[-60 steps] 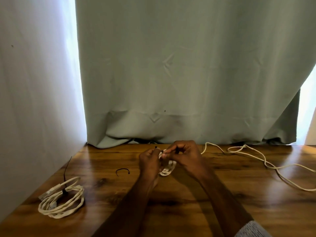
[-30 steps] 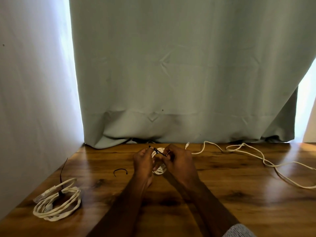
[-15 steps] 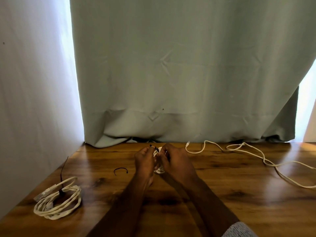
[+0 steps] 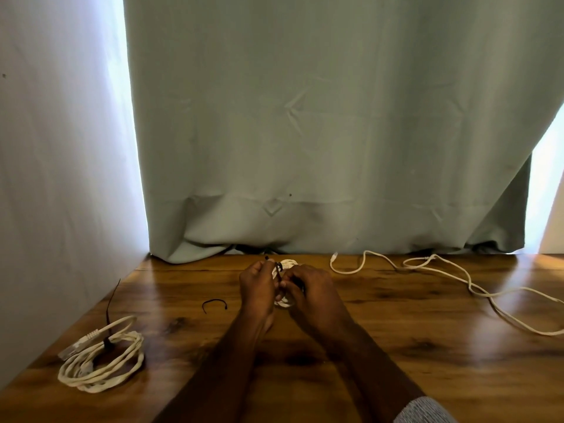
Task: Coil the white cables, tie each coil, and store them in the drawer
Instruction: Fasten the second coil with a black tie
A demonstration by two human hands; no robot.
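Observation:
Both my hands hold a small white cable coil (image 4: 287, 265) just above the wooden table (image 4: 396, 361) near its far edge. My left hand (image 4: 258, 288) pinches a thin black tie (image 4: 277, 266) wrapped on the coil. My right hand (image 4: 308, 290) grips the coil and the tie's other end; most of the coil is hidden behind the fingers. A larger tied white coil (image 4: 100, 358) with a black tie lies at the near left. A loose white cable (image 4: 451, 279) snakes across the right side.
A spare black tie (image 4: 214, 304) lies curved on the table left of my hands. A grey-green curtain (image 4: 320, 132) hangs along the table's far edge. A white wall (image 4: 61, 178) bounds the left side. No drawer is in view.
My hands stayed together at the small coil, working the black tie around it with small finger movements. The tie's end was stretched between the hands a second ago and now sits close on the coil.

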